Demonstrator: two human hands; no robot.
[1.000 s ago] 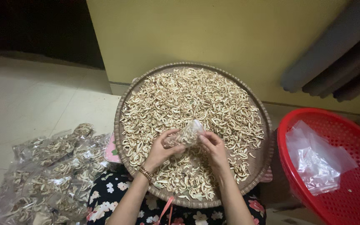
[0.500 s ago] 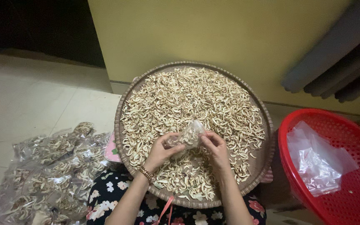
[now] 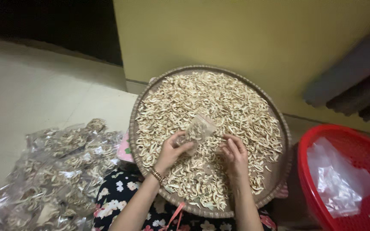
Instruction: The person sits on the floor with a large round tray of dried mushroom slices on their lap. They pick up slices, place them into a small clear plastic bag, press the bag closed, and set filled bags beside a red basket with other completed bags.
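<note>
A wide round woven tray rests on my lap, covered with pale dried curled slices. My left hand grips a small clear plastic bag partly filled with slices and holds it tilted above the tray's middle. My right hand lies on the slices just right of the bag, fingers loosely curled over the heap; whether it pinches any pieces is unclear. A gold watch sits on my left wrist.
A heap of filled clear bags lies on the floor at the left. A red plastic basket with empty clear bags stands at the right. A yellow wall rises behind the tray.
My right hand has come off the bag and dropped onto the slices beside it. The left hand keeps holding the bag in much the same place.
</note>
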